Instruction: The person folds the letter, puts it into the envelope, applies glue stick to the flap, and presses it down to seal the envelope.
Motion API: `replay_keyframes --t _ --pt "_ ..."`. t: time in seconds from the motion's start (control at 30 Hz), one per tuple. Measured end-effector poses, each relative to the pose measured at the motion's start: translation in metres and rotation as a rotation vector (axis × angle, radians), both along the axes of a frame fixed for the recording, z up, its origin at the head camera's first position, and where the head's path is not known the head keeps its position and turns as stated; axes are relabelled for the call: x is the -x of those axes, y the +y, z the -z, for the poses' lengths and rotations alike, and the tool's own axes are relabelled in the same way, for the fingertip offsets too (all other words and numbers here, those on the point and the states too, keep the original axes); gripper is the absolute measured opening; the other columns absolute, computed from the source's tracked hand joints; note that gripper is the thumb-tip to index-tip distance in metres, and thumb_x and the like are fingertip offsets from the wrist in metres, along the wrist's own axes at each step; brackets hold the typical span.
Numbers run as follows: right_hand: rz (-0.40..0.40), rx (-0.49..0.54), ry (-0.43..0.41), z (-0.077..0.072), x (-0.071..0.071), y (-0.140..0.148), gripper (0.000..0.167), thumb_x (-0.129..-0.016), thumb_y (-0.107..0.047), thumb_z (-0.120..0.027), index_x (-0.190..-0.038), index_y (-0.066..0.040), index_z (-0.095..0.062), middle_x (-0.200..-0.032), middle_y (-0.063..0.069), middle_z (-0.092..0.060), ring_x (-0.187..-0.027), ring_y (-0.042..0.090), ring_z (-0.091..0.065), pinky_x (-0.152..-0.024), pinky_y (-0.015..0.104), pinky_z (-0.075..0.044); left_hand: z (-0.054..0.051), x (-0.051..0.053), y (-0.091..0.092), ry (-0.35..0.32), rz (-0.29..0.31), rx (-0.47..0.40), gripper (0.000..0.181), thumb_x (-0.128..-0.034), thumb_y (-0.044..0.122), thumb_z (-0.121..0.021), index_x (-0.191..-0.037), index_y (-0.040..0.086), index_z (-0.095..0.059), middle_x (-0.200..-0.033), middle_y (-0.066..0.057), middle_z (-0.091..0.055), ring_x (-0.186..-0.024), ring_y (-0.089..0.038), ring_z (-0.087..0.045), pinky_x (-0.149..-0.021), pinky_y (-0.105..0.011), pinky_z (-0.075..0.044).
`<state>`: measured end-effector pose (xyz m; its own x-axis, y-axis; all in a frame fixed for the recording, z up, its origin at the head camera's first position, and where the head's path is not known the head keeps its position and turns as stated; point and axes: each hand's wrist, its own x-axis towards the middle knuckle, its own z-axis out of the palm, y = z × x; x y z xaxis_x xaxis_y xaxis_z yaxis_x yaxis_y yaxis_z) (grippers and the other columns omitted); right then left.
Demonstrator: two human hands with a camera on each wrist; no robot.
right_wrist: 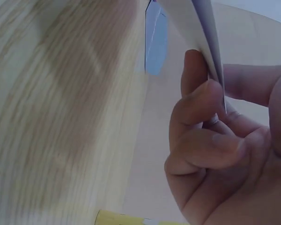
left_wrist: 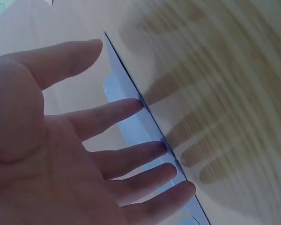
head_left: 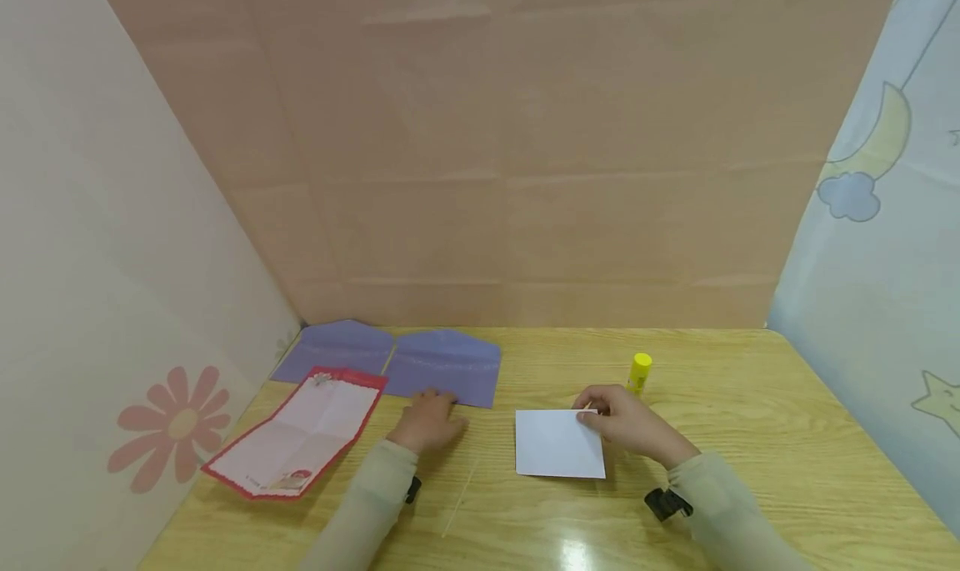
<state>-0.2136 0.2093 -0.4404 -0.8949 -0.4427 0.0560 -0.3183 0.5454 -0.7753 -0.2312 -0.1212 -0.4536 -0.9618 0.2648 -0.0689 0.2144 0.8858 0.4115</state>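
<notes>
A white folded card [head_left: 558,443] is pinched at its upper right corner by the right hand [head_left: 626,423]; in the right wrist view the thumb and fingers of that hand [right_wrist: 225,145] grip the card's edge [right_wrist: 201,28], held off the table. The left hand [head_left: 429,423] has its fingers spread, fingertips at the front edge of the right purple envelope [head_left: 442,367]. In the left wrist view the same hand [left_wrist: 98,140] shows straight fingers by the envelope [left_wrist: 131,108].
Another purple envelope [head_left: 337,350] lies at the back left. A creased red-bordered sheet [head_left: 307,438] is in front of it. A yellow glue stick [head_left: 639,373] stands behind the right hand. Paper-covered walls surround the wooden table [head_left: 750,421] on three sides.
</notes>
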Motion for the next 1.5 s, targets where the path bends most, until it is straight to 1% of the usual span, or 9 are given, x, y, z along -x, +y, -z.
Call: replay_keyframes --t 0.3,0.47,0.6,0.93,1.1,1.2,1.33,1.4,1.5 --pt "0.027 -0.034 -0.021 0.0 -0.002 0.0 0.009 -0.096 -0.012 -0.063 -0.1 -0.005 -0.068 -0.076 0.001 -0.06 -0.06 0.01 -0.051 -0.055 0.027 -0.045 -0.003 -0.005 0.01 -0.019 0.09 0.03 0.045 -0.089 0.028 -0.067 -0.126 0.002 -0.065 -0.127 -0.024 -0.054 -0.123 -0.047 -0.045 -0.096 -0.067 -0.04" --pt "0.023 -0.096 -0.021 0.0 -0.005 0.001 0.003 -0.09 -0.013 -0.07 -0.089 -0.01 -0.069 -0.078 -0.002 -0.061 -0.07 0.012 -0.053 -0.059 0.026 -0.045 -0.005 -0.016 0.019 -0.025 0.161 0.056 0.044 -0.0874 0.028 -0.068 -0.123 0.002 -0.067 -0.119 -0.019 -0.056 -0.117 -0.041 -0.047 -0.094 -0.059 -0.043" --pt "-0.003 -0.141 -0.021 -0.002 -0.009 0.0 0.007 -0.087 -0.012 -0.074 -0.083 -0.013 -0.069 -0.076 -0.004 -0.061 -0.069 0.013 -0.053 -0.057 0.025 -0.045 -0.009 -0.026 0.027 -0.032 0.208 0.066 0.043 -0.0857 0.031 -0.07 -0.119 0.004 -0.069 -0.109 -0.014 -0.056 -0.105 -0.033 -0.048 -0.088 -0.052 -0.044" --pt "-0.1 -0.175 0.004 -0.011 -0.016 0.003 0.01 -0.091 -0.007 -0.068 -0.089 -0.016 -0.068 -0.081 -0.004 -0.06 -0.073 0.011 -0.053 -0.061 0.026 -0.045 -0.015 -0.047 0.041 -0.093 0.263 0.069 0.033 -0.0878 0.034 -0.074 -0.114 0.013 -0.073 -0.101 -0.006 -0.053 -0.095 -0.023 -0.043 -0.079 -0.039 -0.041" --pt "-0.018 -0.17 0.045 -0.019 -0.013 0.011 0.004 -0.095 -0.011 -0.065 -0.093 -0.012 -0.068 -0.083 -0.003 -0.06 -0.072 0.012 -0.052 -0.059 0.026 -0.045 -0.012 -0.053 0.046 -0.09 0.289 0.06 0.036 -0.0871 0.037 -0.074 -0.116 0.016 -0.073 -0.101 -0.003 -0.052 -0.095 -0.02 -0.042 -0.079 -0.035 -0.04" --pt "0.063 -0.14 0.079 -0.022 -0.01 0.013 0.004 -0.096 -0.013 -0.065 -0.095 -0.01 -0.067 -0.084 -0.002 -0.061 -0.072 0.015 -0.052 -0.059 0.027 -0.045 -0.009 -0.047 0.044 -0.059 0.277 0.004 0.041 -0.0848 0.035 -0.078 -0.119 0.014 -0.071 -0.106 -0.004 -0.054 -0.101 -0.022 -0.044 -0.082 -0.036 -0.044" --pt "0.151 -0.102 0.11 -0.019 -0.006 0.011 0.005 -0.096 -0.012 -0.065 -0.099 -0.009 -0.067 -0.088 -0.001 -0.064 -0.077 0.016 -0.054 -0.065 0.03 -0.047 -0.004 -0.023 0.031 0.087 0.224 -0.067 0.063 -0.0745 0.03 -0.088 -0.126 0.004 -0.065 -0.122 -0.013 -0.057 -0.115 -0.035 -0.046 -0.09 -0.047 -0.049" --pt "0.186 -0.087 0.115 -0.017 -0.005 0.008 0.005 -0.096 -0.011 -0.065 -0.1 -0.009 -0.067 -0.089 0.0 -0.064 -0.079 0.016 -0.056 -0.068 0.031 -0.048 -0.002 -0.01 0.023 0.149 0.199 -0.06 0.076 -0.0683 0.032 -0.092 -0.131 0.001 -0.062 -0.129 -0.016 -0.056 -0.118 -0.039 -0.045 -0.092 -0.051 -0.049" --pt "0.216 -0.068 0.105 -0.013 -0.005 0.005 0.004 -0.096 -0.01 -0.065 -0.099 -0.009 -0.067 -0.089 0.0 -0.064 -0.081 0.016 -0.057 -0.071 0.032 -0.049 0.004 0.004 0.014 0.17 0.184 0.004 0.09 -0.061 0.04 -0.095 -0.134 0.001 -0.06 -0.133 -0.016 -0.057 -0.118 -0.039 -0.045 -0.093 -0.052 -0.048"
